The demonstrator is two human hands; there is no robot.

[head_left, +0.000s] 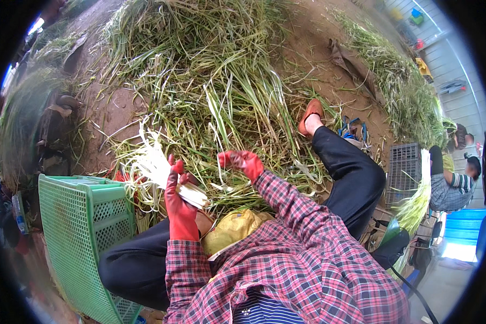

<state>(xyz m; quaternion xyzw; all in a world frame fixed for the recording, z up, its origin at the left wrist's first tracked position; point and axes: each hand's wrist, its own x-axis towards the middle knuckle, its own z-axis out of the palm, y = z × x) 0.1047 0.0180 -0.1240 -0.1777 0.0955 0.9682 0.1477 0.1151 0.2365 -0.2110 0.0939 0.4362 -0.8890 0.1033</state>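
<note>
My left hand [181, 202], in a red rubber glove, is closed around a bundle of pale, white-stemmed leafy stalks [157, 168]. The bundle's cut ends point toward my lap and its white blades fan out to the far left. In a matching glove, my right hand [244, 163] hovers just right of the bundle with its fingers curled into a pinch. Thin pale strands lie right by those fingertips, but what they grip is too small to make out. Long green stalks and loose trimmings [221, 116] cover the ground in front of both hands.
A green plastic crate [65, 216] stands by my left knee. Beyond, a large heap of long greens [194, 48] rises from the dirt floor; another heap [405, 86] lines the right side. A grey crate [404, 170] stands at right, near a seated person [453, 186]. Yellow cloth [235, 232] covers my lap.
</note>
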